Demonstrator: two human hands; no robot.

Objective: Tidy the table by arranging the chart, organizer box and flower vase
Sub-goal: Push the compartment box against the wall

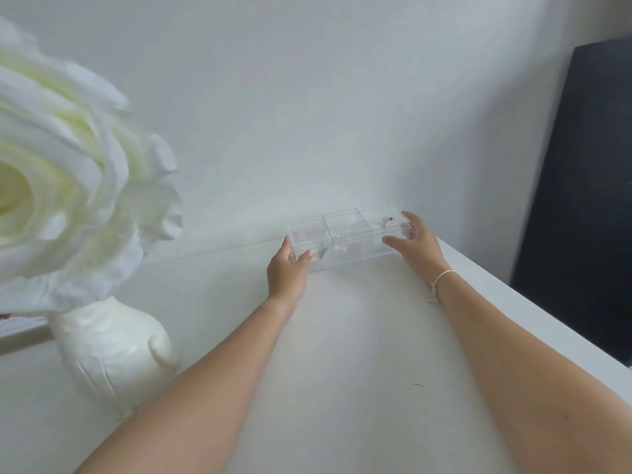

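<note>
A clear plastic organizer box (347, 236) with several compartments stands on the white table (359, 354) at its far edge, close to the wall. My left hand (287, 268) grips the box's left end, thumb on the front and fingers at the side. My right hand (415, 242) grips its right end, fingers over the top corner. A white vase (114, 350) with a large white flower (68, 186) stands at the near left. No chart is in view.
A white wall (325, 97) rises right behind the box. A dark panel (588, 186) leans at the right, beyond the table's right edge (533, 302). A thin strip of a ledge (24, 336) shows at the far left behind the vase.
</note>
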